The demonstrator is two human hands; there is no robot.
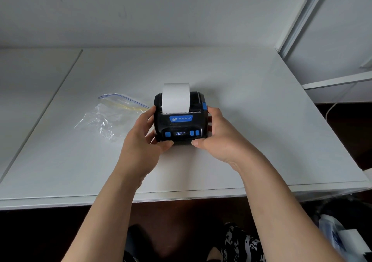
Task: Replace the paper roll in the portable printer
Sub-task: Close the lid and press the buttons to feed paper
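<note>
Hands framed the small black plastic portable printer [180, 119] on the white table [261, 121]: left hand [144, 139] and right hand [218, 136] each clasped a side, apparently steadying it while white paper [176, 97] fed upward.

An office-like room: plain white desk [251, 100] against bare white wall [161, 10].
</note>
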